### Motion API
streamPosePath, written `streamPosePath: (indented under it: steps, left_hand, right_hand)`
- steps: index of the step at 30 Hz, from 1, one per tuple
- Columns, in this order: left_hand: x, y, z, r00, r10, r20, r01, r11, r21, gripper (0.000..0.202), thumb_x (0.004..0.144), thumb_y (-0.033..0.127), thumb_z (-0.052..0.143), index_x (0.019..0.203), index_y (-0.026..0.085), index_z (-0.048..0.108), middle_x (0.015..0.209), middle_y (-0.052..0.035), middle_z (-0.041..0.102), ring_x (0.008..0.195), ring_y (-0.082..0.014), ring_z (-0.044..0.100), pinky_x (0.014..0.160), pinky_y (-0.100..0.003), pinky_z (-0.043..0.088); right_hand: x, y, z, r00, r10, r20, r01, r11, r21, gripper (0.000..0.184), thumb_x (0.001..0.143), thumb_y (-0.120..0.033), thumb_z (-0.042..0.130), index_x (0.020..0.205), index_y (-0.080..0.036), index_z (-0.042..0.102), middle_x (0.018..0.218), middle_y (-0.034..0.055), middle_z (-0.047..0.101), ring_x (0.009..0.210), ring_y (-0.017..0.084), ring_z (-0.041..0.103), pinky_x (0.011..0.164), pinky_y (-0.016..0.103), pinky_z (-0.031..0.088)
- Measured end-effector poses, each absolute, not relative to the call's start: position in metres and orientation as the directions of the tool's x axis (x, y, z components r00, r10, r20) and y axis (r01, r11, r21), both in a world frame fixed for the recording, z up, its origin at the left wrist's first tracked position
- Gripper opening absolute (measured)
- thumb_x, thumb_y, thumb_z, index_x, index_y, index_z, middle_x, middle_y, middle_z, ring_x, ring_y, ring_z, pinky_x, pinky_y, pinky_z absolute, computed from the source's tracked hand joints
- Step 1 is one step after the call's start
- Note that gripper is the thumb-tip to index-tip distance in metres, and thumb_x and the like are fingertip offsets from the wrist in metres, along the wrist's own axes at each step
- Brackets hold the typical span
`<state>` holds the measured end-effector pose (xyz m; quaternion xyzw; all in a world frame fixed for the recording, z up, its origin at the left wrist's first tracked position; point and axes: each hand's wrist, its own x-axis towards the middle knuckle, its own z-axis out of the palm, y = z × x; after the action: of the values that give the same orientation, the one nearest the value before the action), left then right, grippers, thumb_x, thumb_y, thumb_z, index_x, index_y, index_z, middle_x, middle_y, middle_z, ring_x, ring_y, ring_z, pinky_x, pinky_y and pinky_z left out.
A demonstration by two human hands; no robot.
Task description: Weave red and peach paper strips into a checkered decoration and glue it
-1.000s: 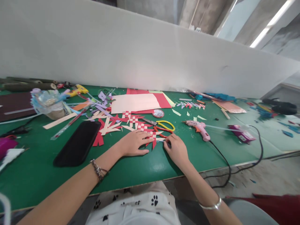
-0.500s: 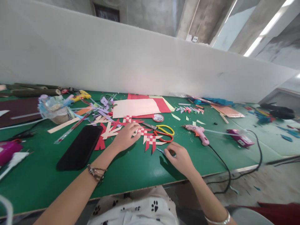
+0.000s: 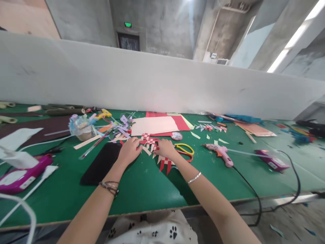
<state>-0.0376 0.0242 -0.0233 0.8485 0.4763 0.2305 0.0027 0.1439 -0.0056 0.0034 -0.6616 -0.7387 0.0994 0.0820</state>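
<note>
My left hand [image 3: 130, 149] lies over the loose red and cream paper strips [image 3: 122, 138], its fingers curled down on them beside the black phone [image 3: 101, 164]. Close to its right, my right hand [image 3: 164, 149] bends its fingers onto a red-and-cream checkered woven paper fish [image 3: 152, 145]. Another woven fish [image 3: 165, 163] lies partly under my right wrist, with its pointed red ends towards me. The scissors [image 3: 186, 149], with yellow and red handles, rest right of that hand; their blades are hidden.
Behind my hands lie a cream sheet [image 3: 153, 125] and red paper [image 3: 182, 122]. On the right is a pink glue gun [image 3: 220, 152] with a black cable. A plastic-wrapped bundle [image 3: 82, 127] and a magenta power strip [image 3: 25, 171] are at left.
My right hand has let go of the small light-blue-tipped tool near the table front and moved up and left to the woven fish. My left hand has shifted left onto the strips. The view has tilted up.
</note>
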Motion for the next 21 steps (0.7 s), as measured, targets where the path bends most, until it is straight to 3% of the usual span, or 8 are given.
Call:
streamPosePath:
  steps: [5,12,17,21]
  left_hand:
    - [-0.037,0.024,-0.023,0.427,0.807,0.408,0.785,-0.555,0.276,0.03,0.082,0.03,0.039,0.104,0.02,0.057,0.103,-0.0089,0.059,0.101,-0.0238,0.054,0.082,-0.035,0.047]
    - [-0.036,0.023,-0.026,0.409,0.803,0.434,0.68,-0.585,0.441,0.028,0.083,0.031,0.039,0.099,0.018,0.058,0.1,-0.0084,0.058,0.101,-0.0232,0.052,0.088,-0.038,0.043]
    - [-0.033,0.02,-0.018,0.283,0.859,0.426,0.532,-0.51,0.675,0.028,0.08,0.036,0.044,0.098,0.019,0.057,0.102,-0.0079,0.058,0.102,-0.0231,0.052,0.094,-0.041,0.039]
    - [-0.032,0.026,-0.019,0.219,0.908,0.356,0.465,-0.418,0.78,0.037,0.079,0.043,0.043,0.102,0.017,0.054,0.109,-0.0098,0.056,0.103,-0.0223,0.053,0.091,-0.039,0.041]
  right_hand:
    - [0.155,0.008,0.001,-0.09,0.994,-0.063,0.943,0.064,-0.328,0.028,0.06,-0.037,0.071,0.076,-0.016,0.061,0.091,0.0121,0.063,0.092,0.029,0.056,0.078,0.039,0.039]
    - [0.182,0.02,0.008,-0.167,0.98,-0.104,0.784,0.068,-0.617,0.016,0.067,-0.033,0.061,0.073,-0.018,0.056,0.064,-0.0029,0.056,0.058,0.011,0.051,0.054,0.022,0.037]
    - [0.189,0.012,0.016,-0.198,0.979,-0.052,0.635,0.087,-0.768,0.018,0.069,-0.033,0.057,0.08,-0.019,0.055,0.064,-0.0054,0.053,0.053,0.008,0.046,0.051,0.021,0.036]
    - [0.188,0.005,0.012,-0.209,0.978,0.008,0.538,0.122,-0.834,0.018,0.068,-0.033,0.058,0.077,-0.019,0.053,0.068,-0.0042,0.055,0.058,0.009,0.048,0.054,0.021,0.037]
